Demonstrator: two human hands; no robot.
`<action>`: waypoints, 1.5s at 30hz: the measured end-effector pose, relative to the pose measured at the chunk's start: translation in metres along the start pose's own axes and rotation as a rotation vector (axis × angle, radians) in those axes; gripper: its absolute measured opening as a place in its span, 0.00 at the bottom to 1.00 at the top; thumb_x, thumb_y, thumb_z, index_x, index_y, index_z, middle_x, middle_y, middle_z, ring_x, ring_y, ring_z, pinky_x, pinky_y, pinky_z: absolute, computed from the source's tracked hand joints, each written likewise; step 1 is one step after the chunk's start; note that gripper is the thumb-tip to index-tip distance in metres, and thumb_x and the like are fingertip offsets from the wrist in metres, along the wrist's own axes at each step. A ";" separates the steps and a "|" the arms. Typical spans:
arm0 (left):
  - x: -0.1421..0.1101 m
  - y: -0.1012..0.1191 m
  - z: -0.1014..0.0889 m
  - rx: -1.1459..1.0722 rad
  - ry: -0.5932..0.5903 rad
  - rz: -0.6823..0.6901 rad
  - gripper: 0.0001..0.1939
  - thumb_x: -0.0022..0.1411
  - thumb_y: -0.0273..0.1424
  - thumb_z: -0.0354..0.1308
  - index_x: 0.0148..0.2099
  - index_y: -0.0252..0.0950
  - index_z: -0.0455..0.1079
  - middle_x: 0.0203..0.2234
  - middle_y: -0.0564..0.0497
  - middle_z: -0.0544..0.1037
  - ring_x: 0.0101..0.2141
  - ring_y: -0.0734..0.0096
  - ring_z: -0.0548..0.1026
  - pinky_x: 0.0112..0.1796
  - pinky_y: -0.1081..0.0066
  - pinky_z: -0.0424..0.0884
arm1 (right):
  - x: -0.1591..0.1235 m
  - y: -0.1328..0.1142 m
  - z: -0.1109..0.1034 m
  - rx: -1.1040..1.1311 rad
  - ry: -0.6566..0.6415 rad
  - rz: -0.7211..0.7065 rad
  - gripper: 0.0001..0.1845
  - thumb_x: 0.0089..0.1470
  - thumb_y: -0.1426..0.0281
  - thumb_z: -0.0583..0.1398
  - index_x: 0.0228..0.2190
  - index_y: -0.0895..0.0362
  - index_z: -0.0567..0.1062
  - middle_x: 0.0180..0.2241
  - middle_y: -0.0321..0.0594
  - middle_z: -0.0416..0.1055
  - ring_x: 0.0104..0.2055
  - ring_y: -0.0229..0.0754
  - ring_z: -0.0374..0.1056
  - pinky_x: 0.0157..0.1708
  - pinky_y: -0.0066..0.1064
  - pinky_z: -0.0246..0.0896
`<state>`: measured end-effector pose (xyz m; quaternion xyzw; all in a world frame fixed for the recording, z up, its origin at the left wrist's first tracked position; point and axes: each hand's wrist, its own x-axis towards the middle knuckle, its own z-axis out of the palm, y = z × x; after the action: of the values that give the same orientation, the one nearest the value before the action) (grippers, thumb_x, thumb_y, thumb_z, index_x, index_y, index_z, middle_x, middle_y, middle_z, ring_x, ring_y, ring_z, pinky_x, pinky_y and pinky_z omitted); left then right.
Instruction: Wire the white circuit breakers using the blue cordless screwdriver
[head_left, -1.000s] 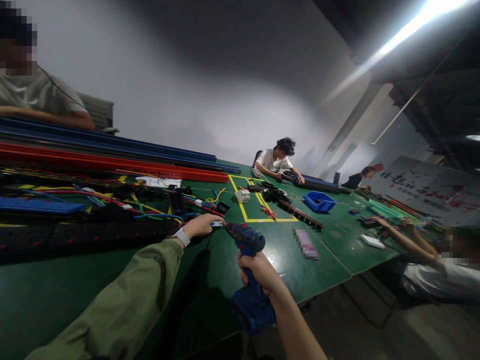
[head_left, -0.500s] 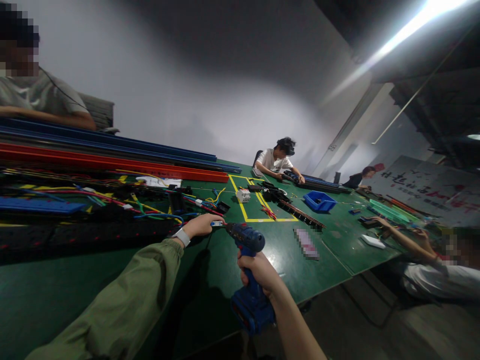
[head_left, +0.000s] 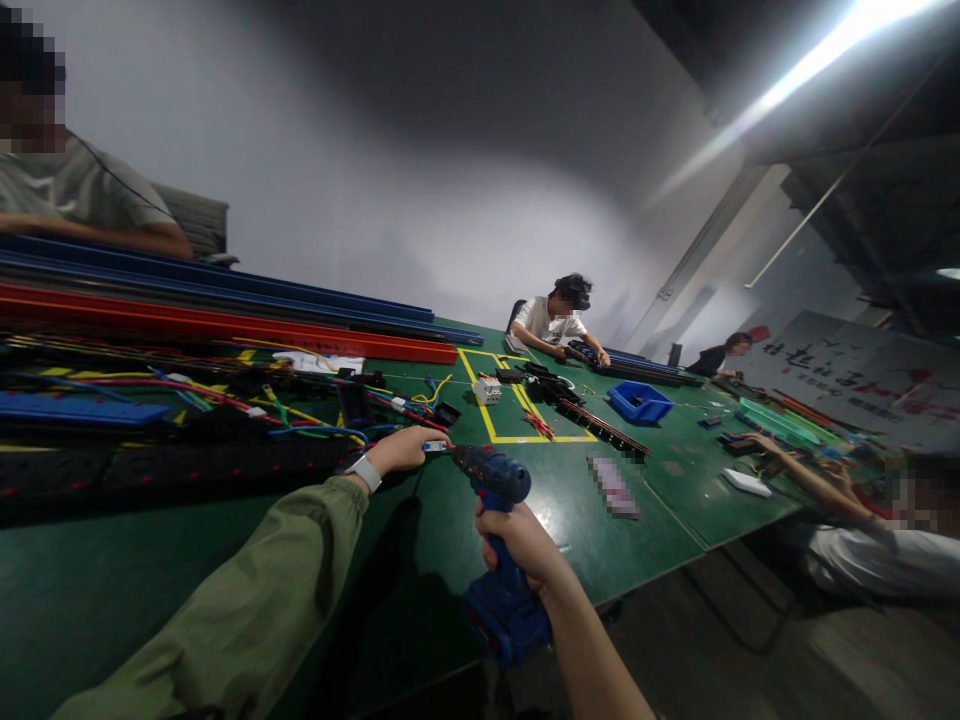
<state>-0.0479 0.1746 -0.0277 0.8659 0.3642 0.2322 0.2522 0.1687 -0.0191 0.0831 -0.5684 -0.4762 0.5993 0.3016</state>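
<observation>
While our left hand (head_left: pixel 401 452) pinches a small white-and-blue rectangular part (head_left: pixel 434 446), the bare end of that part points rightward, toward the nose of the blue pistol-shaped cordless drill (head_left: pixel 491 472) in our right hand (head_left: pixel 517 540). The drill's barrel slants up and to the left, so its front and the part's long axis seem to lie nearly in one line; whether the tip touches the part or stops just beside it, we cannot tell. From our right hand, the part lies to the left and farther in from the near edge of the green table (head_left: pixel 645 540); our left hand is the nearer one. Its fingers close narrowly on the part, while our right fingers wrap round the drill's handle; the trigger is hidden from us. Long black strips with red dots (head_left: pixel 187 475) lie left of our left hand, and a white boxy block (head_left: pixel 487 391) stands beyond both hands, toward the table's far edge.
</observation>
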 end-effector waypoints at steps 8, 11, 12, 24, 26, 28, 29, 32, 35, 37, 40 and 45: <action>0.000 -0.002 0.001 -0.005 0.008 0.008 0.29 0.50 0.18 0.50 0.53 0.43 0.71 0.51 0.52 0.75 0.52 0.65 0.70 0.54 0.71 0.61 | -0.003 0.000 0.002 -0.030 0.003 -0.065 0.11 0.39 0.71 0.58 0.30 0.56 0.65 0.13 0.25 0.58 0.13 0.34 0.58 0.15 0.26 0.49; 0.000 -0.002 0.001 -0.008 0.004 0.007 0.30 0.49 0.19 0.50 0.54 0.42 0.71 0.52 0.52 0.74 0.53 0.65 0.70 0.54 0.71 0.61 | -0.003 -0.001 0.001 -0.039 -0.001 -0.045 0.12 0.38 0.71 0.58 0.30 0.56 0.65 0.13 0.25 0.58 0.13 0.34 0.58 0.15 0.26 0.50; 0.000 -0.003 0.001 -0.006 0.002 0.008 0.30 0.49 0.19 0.51 0.54 0.42 0.71 0.52 0.52 0.74 0.53 0.65 0.70 0.54 0.71 0.61 | -0.003 -0.001 0.001 -0.035 0.000 -0.042 0.12 0.38 0.71 0.58 0.30 0.56 0.66 0.13 0.25 0.58 0.13 0.34 0.58 0.15 0.26 0.50; 0.000 0.002 -0.001 -0.007 -0.002 -0.027 0.29 0.50 0.20 0.52 0.54 0.42 0.71 0.53 0.52 0.74 0.53 0.61 0.70 0.55 0.70 0.60 | -0.004 0.002 0.003 -0.015 0.019 -0.081 0.12 0.40 0.70 0.58 0.31 0.56 0.65 0.13 0.25 0.58 0.12 0.35 0.58 0.15 0.26 0.49; -0.001 0.003 -0.001 -0.005 0.000 -0.033 0.29 0.50 0.21 0.52 0.54 0.42 0.71 0.53 0.53 0.74 0.54 0.61 0.69 0.55 0.70 0.60 | -0.003 0.003 0.001 -0.020 0.004 -0.075 0.12 0.40 0.70 0.58 0.32 0.56 0.66 0.12 0.25 0.58 0.12 0.35 0.58 0.15 0.26 0.50; -0.001 0.003 -0.001 -0.003 0.001 -0.033 0.28 0.51 0.21 0.52 0.54 0.42 0.71 0.54 0.52 0.73 0.54 0.61 0.69 0.56 0.70 0.60 | -0.002 0.003 0.000 -0.017 -0.004 -0.073 0.12 0.40 0.71 0.58 0.31 0.56 0.66 0.12 0.26 0.59 0.12 0.35 0.57 0.15 0.26 0.50; -0.001 0.002 -0.001 -0.002 0.000 -0.032 0.28 0.51 0.20 0.52 0.54 0.42 0.71 0.54 0.52 0.73 0.54 0.61 0.69 0.55 0.70 0.60 | -0.002 0.003 0.000 -0.014 -0.005 -0.072 0.11 0.40 0.71 0.58 0.31 0.56 0.66 0.12 0.26 0.58 0.12 0.35 0.57 0.15 0.26 0.49; -0.001 0.000 0.000 -0.001 0.000 -0.022 0.29 0.51 0.20 0.51 0.54 0.42 0.71 0.53 0.52 0.74 0.53 0.62 0.70 0.55 0.70 0.61 | -0.002 0.002 0.001 -0.006 -0.002 -0.067 0.11 0.40 0.71 0.58 0.30 0.56 0.66 0.12 0.25 0.58 0.12 0.35 0.57 0.15 0.26 0.48; 0.000 -0.002 0.001 0.002 0.004 -0.005 0.30 0.49 0.18 0.50 0.54 0.43 0.71 0.52 0.53 0.74 0.53 0.64 0.70 0.55 0.70 0.61 | -0.003 0.003 0.003 0.011 0.010 -0.075 0.11 0.40 0.71 0.57 0.31 0.56 0.65 0.13 0.25 0.59 0.12 0.34 0.57 0.15 0.26 0.48; 0.001 -0.003 0.001 0.005 0.005 -0.001 0.31 0.49 0.17 0.50 0.54 0.43 0.71 0.52 0.53 0.74 0.53 0.65 0.70 0.55 0.71 0.61 | -0.004 0.003 0.003 0.016 0.023 -0.089 0.11 0.40 0.71 0.57 0.31 0.56 0.65 0.13 0.25 0.59 0.12 0.33 0.56 0.15 0.25 0.48; 0.001 -0.001 0.000 -0.001 0.008 -0.009 0.29 0.49 0.19 0.51 0.53 0.42 0.71 0.52 0.52 0.74 0.53 0.65 0.70 0.55 0.71 0.61 | -0.004 0.004 0.002 0.001 0.011 -0.087 0.12 0.40 0.71 0.57 0.32 0.56 0.65 0.12 0.25 0.58 0.12 0.34 0.56 0.15 0.26 0.48; -0.002 0.007 -0.003 -0.014 0.010 -0.017 0.27 0.51 0.21 0.52 0.53 0.42 0.72 0.51 0.52 0.76 0.51 0.64 0.72 0.53 0.71 0.63 | -0.001 0.005 -0.001 -0.011 -0.022 -0.080 0.11 0.41 0.71 0.57 0.31 0.56 0.65 0.11 0.25 0.58 0.12 0.35 0.57 0.15 0.26 0.50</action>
<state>-0.0474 0.1698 -0.0219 0.8600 0.3711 0.2367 0.2583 0.1707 -0.0213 0.0789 -0.5438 -0.5051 0.5906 0.3169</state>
